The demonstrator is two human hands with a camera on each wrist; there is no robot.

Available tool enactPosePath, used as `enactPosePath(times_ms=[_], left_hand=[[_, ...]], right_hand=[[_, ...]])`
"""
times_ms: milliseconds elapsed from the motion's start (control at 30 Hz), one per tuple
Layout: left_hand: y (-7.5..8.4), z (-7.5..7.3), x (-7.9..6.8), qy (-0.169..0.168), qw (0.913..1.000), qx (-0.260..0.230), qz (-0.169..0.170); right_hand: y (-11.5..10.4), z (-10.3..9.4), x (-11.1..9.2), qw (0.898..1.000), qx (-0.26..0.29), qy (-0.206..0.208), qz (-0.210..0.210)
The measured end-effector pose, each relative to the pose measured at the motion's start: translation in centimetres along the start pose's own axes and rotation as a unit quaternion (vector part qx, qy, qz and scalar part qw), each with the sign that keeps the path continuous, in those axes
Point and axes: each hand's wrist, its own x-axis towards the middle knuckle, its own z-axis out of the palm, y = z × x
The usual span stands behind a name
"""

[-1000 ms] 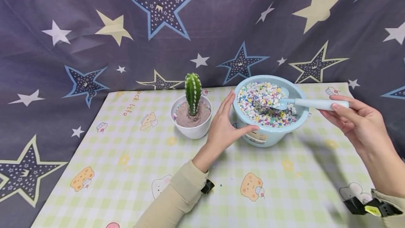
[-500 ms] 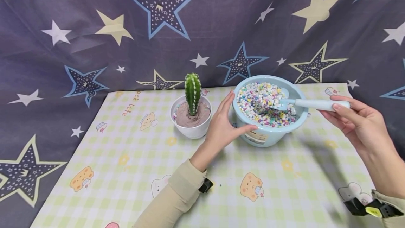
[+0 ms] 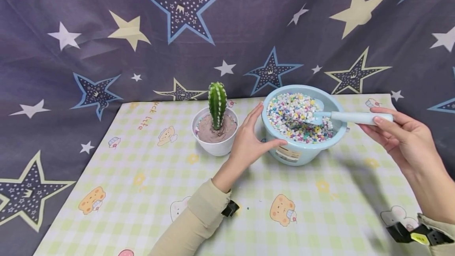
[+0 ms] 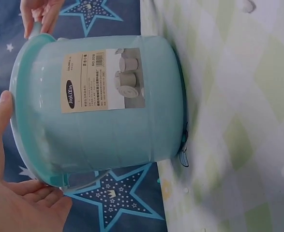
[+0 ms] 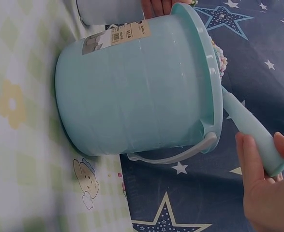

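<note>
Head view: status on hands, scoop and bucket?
Left hand steadies blue bucket. Right hand grips scoop, blade in coloured pebbles. Cactus pot beside bucket; nothing blocking.

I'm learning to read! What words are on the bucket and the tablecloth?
"JiaLiXin": dark oval on the white sticker label of the light blue plastic bucket.
The label's other lines: too small to read.
"...uck Life": checked green tablecloth; its first letters are hidden at the edge.

Head view looks down at the table; both wrist views, seemingly sideways, share the bucket [image 4: 108, 101] close-up
</note>
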Motion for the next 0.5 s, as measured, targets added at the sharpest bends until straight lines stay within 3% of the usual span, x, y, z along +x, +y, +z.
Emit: enactPosePath(times_ms=[500], left_hand=[[-0.53, -0.37, -0.25, 0.019, 0.9995, -0.022, 0.010]], right_hand=[[0.24, 0.34, 0.07, 1.000, 0.005, 0.004, 0.010]])
